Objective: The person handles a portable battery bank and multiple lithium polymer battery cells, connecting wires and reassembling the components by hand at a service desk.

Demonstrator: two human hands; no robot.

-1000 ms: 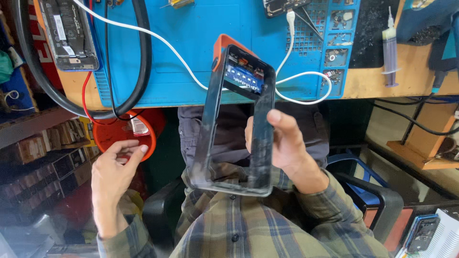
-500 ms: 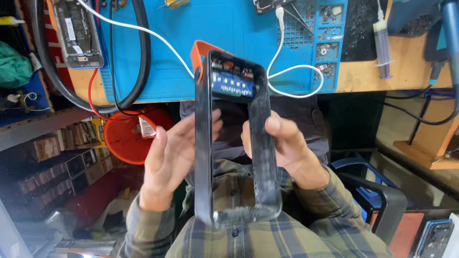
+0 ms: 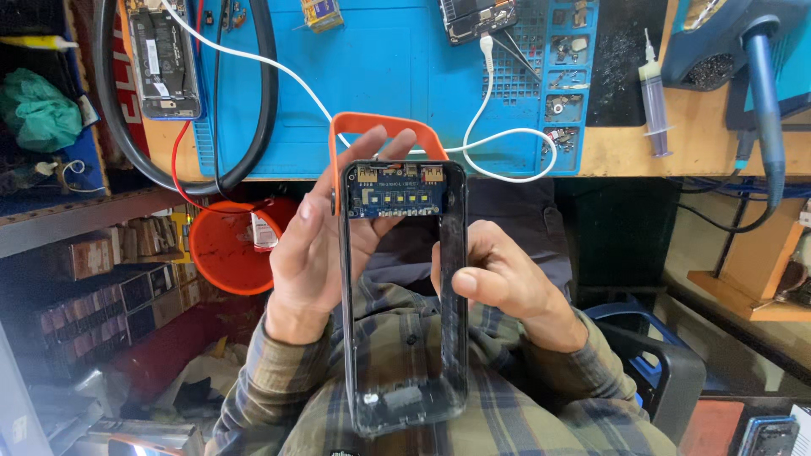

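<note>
Two hands are gripping one clear case (image 3: 404,295), a long see-through shell with dark edges and an orange handle (image 3: 384,127) at its far end. The left hand (image 3: 317,241) is closing around the case's left edge, thumb in front and fingers reaching up behind the handle. The right hand (image 3: 498,283) is clamping the case's right edge, thumb lying across its front. The case is being held upright in the air above the person's lap, between their plaid shirt (image 3: 405,397) and the desk (image 3: 634,152). A small blue circuit board (image 3: 395,192) is sitting inside the case's far end, just below the handle.

Beyond the case, a blue work mat (image 3: 380,76) is covering the desk. A white cable (image 3: 507,135) is looping across the mat just past the handle. To the far left of the case, an opened phone (image 3: 162,55) is lying on the mat inside a loop of thick black cable (image 3: 262,93). Beyond the case on the right, a syringe (image 3: 655,101) is lying on the bare wood, and a soldering iron (image 3: 764,101) is resting further right. Left of the case, below the desk edge, an orange bucket (image 3: 224,249) is standing near the shelves.
</note>
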